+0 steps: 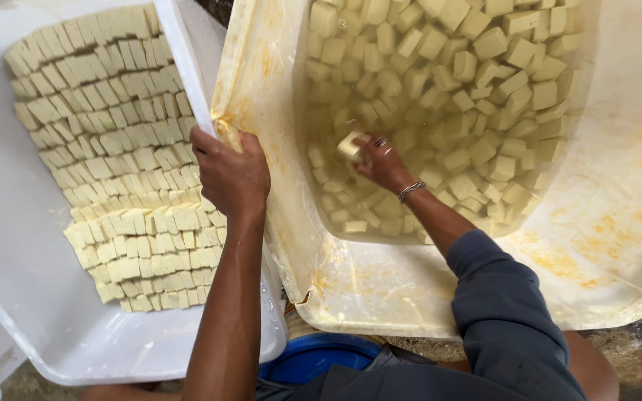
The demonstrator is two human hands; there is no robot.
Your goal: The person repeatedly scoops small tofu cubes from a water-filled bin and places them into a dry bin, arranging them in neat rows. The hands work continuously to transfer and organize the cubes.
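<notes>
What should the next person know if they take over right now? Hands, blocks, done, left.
Left hand: gripping the rim of the yellow tub, beside the white tray.
Right hand: in the tub's water, closed on one block.
Done: many blocks laid in tight rows across the tray, covering much of its floor.
Left: plenty of loose blocks sit in the water; bare tray floor shows along the left and near edges.
Blue bucket below, between the two containers.
</notes>
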